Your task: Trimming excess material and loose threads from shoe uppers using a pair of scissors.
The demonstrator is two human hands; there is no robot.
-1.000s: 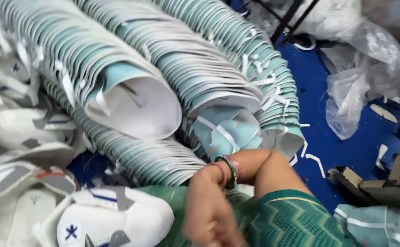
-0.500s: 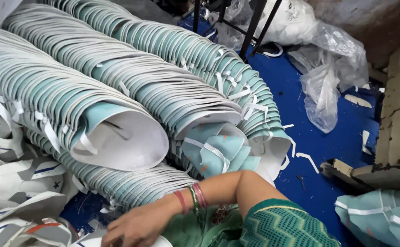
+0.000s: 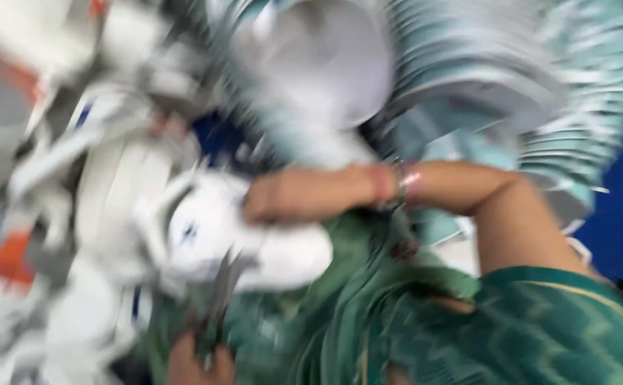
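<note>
Pretty blurry shot, but your right hand point(image 3: 283, 196) lay on the white shoe upper point(image 3: 240, 239) in your lap, grip too smeared to tell. Your left hand point(image 3: 197, 360) was wrapped round grey scissors point(image 3: 220, 289), just below that upper.

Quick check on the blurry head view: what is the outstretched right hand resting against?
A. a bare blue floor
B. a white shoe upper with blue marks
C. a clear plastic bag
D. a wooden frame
B: the right hand, bangles at its wrist, reaches left onto a white shoe upper with blue marks, while the left hand grips scissors low in the frame.
</note>
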